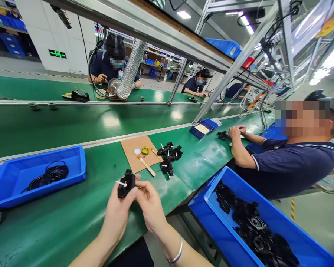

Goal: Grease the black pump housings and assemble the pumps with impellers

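Note:
Above the green table, my left hand (pixel 117 211) is closed around a black plastic part (pixel 126 184) with a white pin sticking out to the left. My right hand (pixel 149 204) touches the right side of the same part, its thumb and fingers pinched together at the edge; anything small between them is hidden. Beyond the hands lies a piece of brown cardboard (pixel 128 152) with a small yellow-rimmed dish (pixel 145 150), a white round lid (pixel 137 151) and a wooden-handled brush (pixel 147 166). Several black parts with white pins (pixel 167 167) sit to its right.
A blue tray (pixel 80 163) with black rings (pixel 54 174) stands at the left. At the lower right, a blue bin (pixel 222 222) holds many black parts. A person (pixel 289 159) works at the right. Metal framing crosses overhead, and other people sit across the bench.

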`<state>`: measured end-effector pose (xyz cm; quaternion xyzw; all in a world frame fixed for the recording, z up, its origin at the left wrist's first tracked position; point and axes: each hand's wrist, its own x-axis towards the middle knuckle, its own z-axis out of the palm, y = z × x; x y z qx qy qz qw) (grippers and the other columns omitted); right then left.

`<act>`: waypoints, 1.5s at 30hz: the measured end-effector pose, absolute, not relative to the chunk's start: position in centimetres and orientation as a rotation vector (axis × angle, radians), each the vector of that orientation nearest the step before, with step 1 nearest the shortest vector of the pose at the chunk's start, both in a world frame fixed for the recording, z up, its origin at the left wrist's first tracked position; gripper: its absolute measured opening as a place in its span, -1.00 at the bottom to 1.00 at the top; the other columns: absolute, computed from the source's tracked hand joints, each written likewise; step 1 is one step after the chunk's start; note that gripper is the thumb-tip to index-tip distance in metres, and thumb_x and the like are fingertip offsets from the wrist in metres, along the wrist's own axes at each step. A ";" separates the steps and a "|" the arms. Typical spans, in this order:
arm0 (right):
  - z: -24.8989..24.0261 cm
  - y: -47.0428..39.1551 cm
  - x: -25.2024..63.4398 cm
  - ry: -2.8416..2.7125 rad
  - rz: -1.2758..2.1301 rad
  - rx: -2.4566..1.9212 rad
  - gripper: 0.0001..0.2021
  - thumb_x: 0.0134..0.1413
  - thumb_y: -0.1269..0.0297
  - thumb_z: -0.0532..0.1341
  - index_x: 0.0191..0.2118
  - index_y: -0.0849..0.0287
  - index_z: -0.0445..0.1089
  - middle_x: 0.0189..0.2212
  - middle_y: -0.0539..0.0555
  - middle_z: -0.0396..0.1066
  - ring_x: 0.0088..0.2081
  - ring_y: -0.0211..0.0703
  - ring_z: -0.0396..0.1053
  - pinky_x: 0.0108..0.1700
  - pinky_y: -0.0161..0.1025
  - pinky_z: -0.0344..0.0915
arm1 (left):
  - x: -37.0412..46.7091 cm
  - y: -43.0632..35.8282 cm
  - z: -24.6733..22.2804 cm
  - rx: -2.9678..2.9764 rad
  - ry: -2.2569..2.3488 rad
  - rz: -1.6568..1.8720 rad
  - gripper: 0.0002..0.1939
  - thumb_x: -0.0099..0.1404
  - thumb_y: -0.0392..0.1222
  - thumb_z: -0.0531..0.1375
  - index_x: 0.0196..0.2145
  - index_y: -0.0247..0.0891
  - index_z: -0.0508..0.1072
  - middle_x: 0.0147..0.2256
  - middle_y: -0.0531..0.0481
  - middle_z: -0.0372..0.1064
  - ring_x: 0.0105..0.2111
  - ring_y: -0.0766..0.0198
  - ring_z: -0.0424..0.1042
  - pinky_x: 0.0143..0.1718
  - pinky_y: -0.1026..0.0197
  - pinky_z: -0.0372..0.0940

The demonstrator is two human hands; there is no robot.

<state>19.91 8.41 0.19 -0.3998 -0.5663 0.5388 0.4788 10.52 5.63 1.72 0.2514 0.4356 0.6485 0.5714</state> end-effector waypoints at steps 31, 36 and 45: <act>-5.5 19.1 23.4 -2.322 0.097 -1.211 -0.66 0.38 0.28 -0.06 0.08 0.25 0.35 0.03 0.38 0.45 0.13 0.14 0.41 0.16 0.19 0.37 | 0.8 4.3 0.7 0.654 1.168 1.411 -0.48 0.19 0.04 0.34 0.02 -0.24 0.38 0.02 -0.20 0.44 -0.35 0.18 0.50 -0.23 0.10 0.36; -1.8 18.1 22.0 -2.266 0.261 -1.207 -0.67 0.37 0.19 -0.01 0.05 0.20 0.39 -0.18 0.32 0.54 -0.09 0.16 0.53 0.00 0.14 0.46 | 0.5 4.3 0.7 0.598 1.163 1.424 -0.51 0.22 0.07 0.32 -0.01 -0.27 0.37 -0.07 -0.19 0.51 -0.41 0.23 0.47 -0.25 0.10 0.34; 8.2 21.7 21.9 -1.512 1.470 -0.814 -0.67 0.25 0.08 0.15 0.00 0.16 0.41 0.03 0.16 0.51 0.03 0.02 0.52 0.13 0.06 0.45 | -0.5 4.3 -0.2 0.467 0.972 1.389 -0.47 0.35 0.19 0.17 0.04 -0.31 0.41 -0.11 -0.21 0.54 -0.01 0.01 0.48 0.11 -0.01 0.29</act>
